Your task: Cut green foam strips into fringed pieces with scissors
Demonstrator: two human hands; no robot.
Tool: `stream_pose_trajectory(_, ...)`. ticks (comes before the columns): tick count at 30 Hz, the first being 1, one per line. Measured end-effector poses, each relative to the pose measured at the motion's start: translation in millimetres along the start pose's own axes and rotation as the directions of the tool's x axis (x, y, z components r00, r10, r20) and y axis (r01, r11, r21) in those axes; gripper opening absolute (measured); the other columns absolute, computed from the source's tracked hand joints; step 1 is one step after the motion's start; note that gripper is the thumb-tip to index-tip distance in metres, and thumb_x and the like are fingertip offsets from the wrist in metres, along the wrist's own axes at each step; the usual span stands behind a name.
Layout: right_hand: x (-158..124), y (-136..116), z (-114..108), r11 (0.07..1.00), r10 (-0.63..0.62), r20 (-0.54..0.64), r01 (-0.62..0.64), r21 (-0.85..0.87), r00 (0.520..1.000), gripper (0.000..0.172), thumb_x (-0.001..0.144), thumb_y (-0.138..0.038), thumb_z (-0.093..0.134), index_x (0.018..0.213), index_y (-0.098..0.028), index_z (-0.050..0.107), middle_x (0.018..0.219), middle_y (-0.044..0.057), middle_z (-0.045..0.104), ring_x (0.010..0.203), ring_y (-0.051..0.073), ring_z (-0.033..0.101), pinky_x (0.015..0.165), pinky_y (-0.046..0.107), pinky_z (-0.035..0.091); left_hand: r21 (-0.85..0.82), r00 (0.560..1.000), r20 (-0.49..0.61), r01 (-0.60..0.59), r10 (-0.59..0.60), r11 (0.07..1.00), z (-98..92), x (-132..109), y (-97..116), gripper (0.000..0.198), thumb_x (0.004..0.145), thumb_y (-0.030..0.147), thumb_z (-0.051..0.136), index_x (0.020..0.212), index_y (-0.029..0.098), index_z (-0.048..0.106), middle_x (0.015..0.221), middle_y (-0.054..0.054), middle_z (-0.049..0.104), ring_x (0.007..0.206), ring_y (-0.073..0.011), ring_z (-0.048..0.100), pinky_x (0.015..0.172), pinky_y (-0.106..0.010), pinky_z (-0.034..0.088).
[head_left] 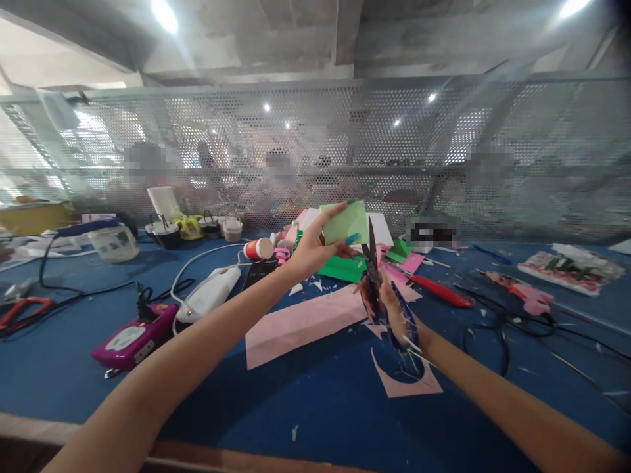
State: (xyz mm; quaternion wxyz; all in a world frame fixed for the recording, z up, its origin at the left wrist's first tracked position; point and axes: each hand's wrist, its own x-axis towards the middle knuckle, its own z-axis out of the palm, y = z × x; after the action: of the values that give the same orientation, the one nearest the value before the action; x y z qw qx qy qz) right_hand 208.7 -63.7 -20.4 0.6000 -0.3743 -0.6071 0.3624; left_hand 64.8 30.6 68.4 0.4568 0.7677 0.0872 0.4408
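Observation:
My left hand (320,240) pinches a small light green sheet of paper (346,223), thumb in front and fingers behind it. Close to the sheet's right edge, my right hand (393,305) grips a pair of scissors (371,253) with dark handles, blades pointing up. Whether the blades touch the paper, I cannot tell. Below the hands lies a long pink paper strip (300,328). A pink offcut with a round cut-out (394,389) rests nearer the front. Behind the scissors is a darker green paper piece (340,268).
A purple power strip (133,338) and a white power adapter (211,292) with cables lie at left. On the right are a red-handled tool (444,291), a pink glue gun (535,299) and black cables. A perforated metal screen (315,151) stands behind the blue table (236,420).

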Motion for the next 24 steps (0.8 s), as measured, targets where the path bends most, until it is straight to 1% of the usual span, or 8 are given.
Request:
stream_pose_trajectory(3, -0.6, -3.2, 0.3, 0.999, 0.008, -0.01, -0.008, -0.054, 1.0, 0.045, 0.081, -0.066, 0.033, 0.081, -0.023, 0.043, 0.059, -0.005, 0.037, 0.046, 0.01, 0.033, 0.043, 0.025, 0.031, 0.053, 0.999, 0.027, -0.03, 0.028, 0.998, 1.0, -2.1, -0.8, 0.072, 0.077, 0.024, 0.06, 0.139, 0.021, 0.023, 0.089, -0.007, 0.065, 0.076, -0.0207, 0.067, 0.07, -0.036, 0.057)
stream_pose_trajectory(7, -1.9, -5.3, -0.8, 0.992, -0.021, -0.022, 0.018, -0.126, 1.0, 0.043, 0.082, -0.064, 0.033, 0.082, -0.023, 0.043, 0.057, -0.005, 0.037, 0.046, 0.011, 0.034, 0.043, 0.025, 0.033, 0.051, 0.997, 0.047, -0.059, 0.056, 0.997, 0.7, -2.6, -8.2, 0.075, 0.078, 0.025, 0.06, 0.14, 0.027, 0.019, 0.095, -0.008, 0.064, 0.075, -0.0196, 0.066, 0.067, -0.035, 0.058)
stream_pose_trajectory(12, -2.1, -3.2, -2.5, 0.992, -0.004, -0.026, 0.0, -0.13, 1.0, 0.043, 0.082, -0.065, 0.034, 0.083, -0.022, 0.042, 0.06, -0.004, 0.04, 0.047, 0.011, 0.035, 0.042, 0.025, 0.033, 0.059, 0.995, 0.059, -0.086, 0.083, 0.995, 2.5, -3.1, -15.2, 0.075, 0.079, 0.026, 0.06, 0.141, 0.027, 0.018, 0.098, -0.008, 0.062, 0.076, -0.0205, 0.066, 0.065, -0.036, 0.058)
stream_pose_trajectory(16, -2.4, -1.6, -1.9, 0.993, 0.028, -0.053, -0.034, -0.112, 0.998, 0.046, 0.079, -0.067, 0.037, 0.085, -0.022, 0.044, 0.061, -0.004, 0.04, 0.046, 0.01, 0.034, 0.041, 0.025, 0.031, 0.04, 0.995, 0.058, -0.079, 0.076, 0.996, 6.3, -5.0, -13.7, 0.076, 0.079, 0.024, 0.059, 0.141, 0.028, 0.016, 0.093, -0.007, 0.063, 0.075, -0.0197, 0.066, 0.065, -0.035, 0.058)
stream_pose_trajectory(19, -2.9, -3.1, -0.9, 0.991, 0.01, -0.073, -0.02, -0.129, 0.997, 0.047, 0.079, -0.068, 0.037, 0.084, -0.022, 0.045, 0.061, -0.004, 0.041, 0.047, 0.01, 0.035, 0.043, 0.026, 0.033, 0.027, 0.996, 0.053, -0.067, 0.065, 0.997, 8.7, -6.3, -12.2, 0.076, 0.079, 0.024, 0.06, 0.141, 0.027, 0.015, 0.088, -0.006, 0.064, 0.072, -0.0187, 0.066, 0.065, -0.035, 0.058)
stream_pose_trajectory(24, -3.1, -5.7, -0.6, 0.99, 0.0, -0.067, -0.009, -0.141, 0.998, 0.046, 0.079, -0.067, 0.036, 0.083, -0.022, 0.045, 0.059, -0.004, 0.04, 0.047, 0.01, 0.035, 0.044, 0.026, 0.033, -0.019, 0.999, 0.036, -0.034, 0.035, 0.999, 10.7, -7.6, -11.8, 0.076, 0.078, 0.023, 0.06, 0.14, 0.026, 0.017, 0.089, -0.006, 0.063, 0.071, -0.0184, 0.066, 0.067, -0.037, 0.058)
